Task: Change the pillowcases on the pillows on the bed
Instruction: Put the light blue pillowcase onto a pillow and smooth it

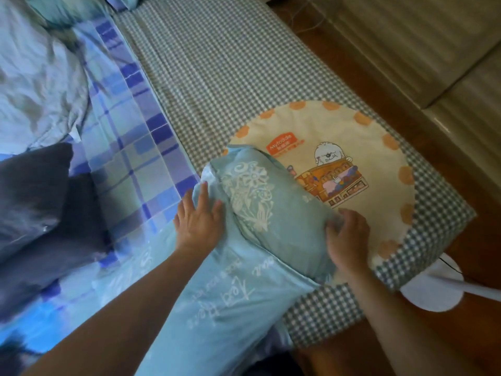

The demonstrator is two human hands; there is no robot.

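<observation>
A pillow in a light blue pillowcase (260, 213) with white flower print and white lettering lies near the bed's front right corner, partly on a round cream mat. My left hand (199, 219) lies flat with spread fingers on the pillowcase's left edge. My right hand (348, 237) curls its fingers round the pillow's right end and grips it. Loose blue case fabric trails towards me under my left forearm.
The round cream mat (352, 137) with orange dots and a cartoon dog lies on the green checked sheet (217, 63). A blue plaid quilt (127, 147) and dark grey cloth (40, 207) lie at the left. A white fan base (431, 291) stands on the wooden floor at the right.
</observation>
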